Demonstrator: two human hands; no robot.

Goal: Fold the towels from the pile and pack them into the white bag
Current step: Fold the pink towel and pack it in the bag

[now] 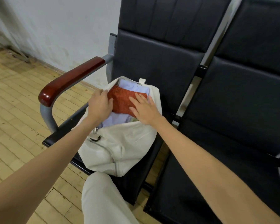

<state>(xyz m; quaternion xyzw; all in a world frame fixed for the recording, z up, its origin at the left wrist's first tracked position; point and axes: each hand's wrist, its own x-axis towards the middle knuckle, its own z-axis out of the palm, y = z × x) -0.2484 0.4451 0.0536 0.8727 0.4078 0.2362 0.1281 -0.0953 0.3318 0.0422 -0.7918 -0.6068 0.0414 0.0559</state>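
Rust-red and folded, a towel (pixel 125 101) is lying in the mouth of the white bag (pixel 120 147) on a black seat (pixel 152 75), atop pale lilac cloth (pixel 136 87). The right hand (pixel 145 110) is pressing it flat, grip released; the left hand (pixel 100 105), fingers curled, is grasping the towel's edge by the bag's rim. Pushing down evenly should be seating it without unfolding.

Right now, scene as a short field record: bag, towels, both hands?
bag: white bag open on the black seat
top towel: folded red towel in the bag mouth, over a lavender towel
left hand: left hand holds the red towel's left edge at the bag rim
right hand: right hand flat, pressing the red towel down
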